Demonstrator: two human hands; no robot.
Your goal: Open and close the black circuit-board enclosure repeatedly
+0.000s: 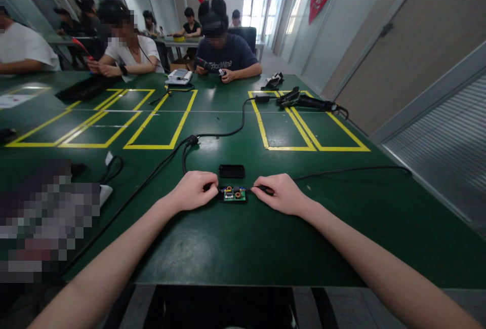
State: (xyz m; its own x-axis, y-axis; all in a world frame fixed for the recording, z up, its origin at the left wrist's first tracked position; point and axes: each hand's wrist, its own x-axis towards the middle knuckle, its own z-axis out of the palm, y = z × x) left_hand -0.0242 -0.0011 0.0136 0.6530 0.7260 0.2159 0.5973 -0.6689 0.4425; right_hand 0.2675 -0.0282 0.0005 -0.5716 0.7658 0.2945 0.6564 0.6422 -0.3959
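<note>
An opened power adapter lies in front of me, its green circuit board with coils and small parts facing up in the black lower case. Just beyond it rests the black case cover. At the adapter's left end, my left hand is closed around the black power cord. On the opposite side, my right hand pinches the other black cable, which runs off to the right. Wire ends at the board are too small to make out clearly.
Yellow tape rectangles mark the green table. Black tools with a cable lie at the far right. A plug connection sits left of centre. Across the table a person works, with another person beside them.
</note>
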